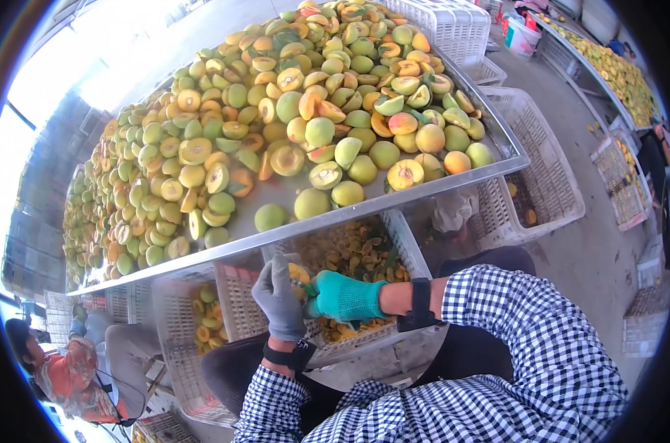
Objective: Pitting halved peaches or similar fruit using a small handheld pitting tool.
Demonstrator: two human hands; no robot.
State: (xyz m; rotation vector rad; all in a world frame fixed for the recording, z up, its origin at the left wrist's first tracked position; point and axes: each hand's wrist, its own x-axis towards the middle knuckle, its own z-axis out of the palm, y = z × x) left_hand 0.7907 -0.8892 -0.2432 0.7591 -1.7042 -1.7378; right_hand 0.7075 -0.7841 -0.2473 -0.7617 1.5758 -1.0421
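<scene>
My left hand [279, 299], in a grey glove, holds a piece of yellow stone fruit [299, 275] between thumb and fingers. Against that fruit is my right hand [343, 296], in a teal knit glove. Its fingers are curled round something small and greenish that is mostly hidden, so I cannot tell what it is. Both hands are above a white plastic crate [404, 238] between my knees, which holds cut fruit scraps and pits [357, 252]. Just beyond is a metal-rimmed table [379, 206] heaped with whole and halved green-yellow stone fruit [313, 133].
A crate [174, 332] with fruit pieces stands left of my knees. At right is a larger white crate [556, 160] with a few fruits inside. Another person [74, 376] sits at far left. A second fruit-laden table [606, 66] and a white bucket [520, 36] stand at upper right.
</scene>
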